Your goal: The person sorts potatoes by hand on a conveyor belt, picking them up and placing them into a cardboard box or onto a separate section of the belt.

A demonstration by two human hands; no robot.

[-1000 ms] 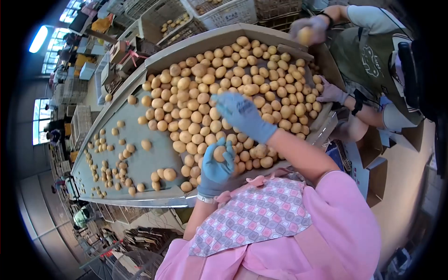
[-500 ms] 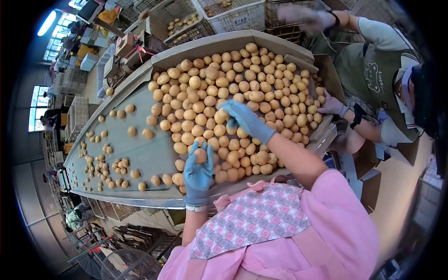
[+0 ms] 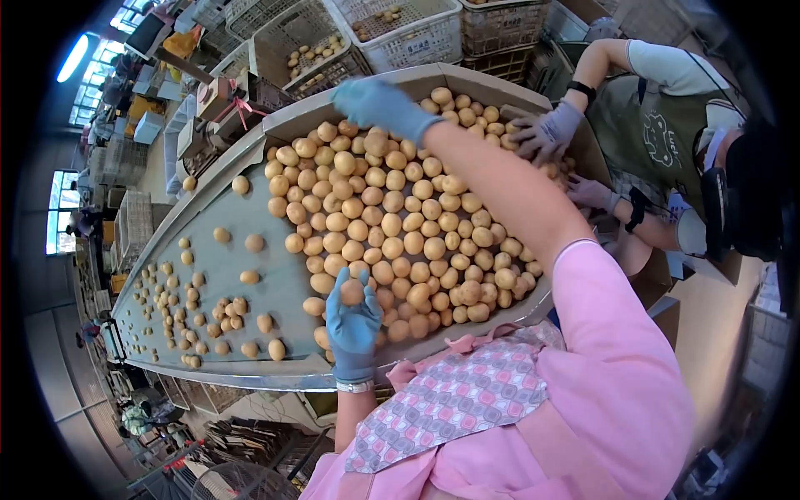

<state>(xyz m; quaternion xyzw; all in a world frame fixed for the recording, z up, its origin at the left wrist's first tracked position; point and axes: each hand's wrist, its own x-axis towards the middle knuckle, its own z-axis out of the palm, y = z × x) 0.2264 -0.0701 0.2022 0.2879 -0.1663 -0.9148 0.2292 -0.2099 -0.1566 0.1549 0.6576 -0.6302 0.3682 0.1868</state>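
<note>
Round, tan potatoes (image 3: 392, 225) are heaped on a sloping sorting table. My left hand (image 3: 353, 332), in a blue glove, is palm up at the table's near edge, its fingers curled round one potato (image 3: 352, 292). My right hand (image 3: 379, 107), also blue-gloved, is stretched over the far rim of the table, above the back of the heap. Motion smears its fingers, and I cannot make out whether it holds anything.
A co-worker's gloved hands (image 3: 550, 133) are at the heap's right end. Plastic crates (image 3: 408, 42) with some potatoes stand beyond the far rim (image 3: 300, 115). Scattered potatoes lie on the green belt (image 3: 217, 275) at left. Cardboard boxes (image 3: 667, 312) are at right.
My right hand has swung from mid-heap away to the far rim. My left hand still holds its potato. The co-worker's raised hand has come down to the heap; loose potatoes on the belt have shifted.
</note>
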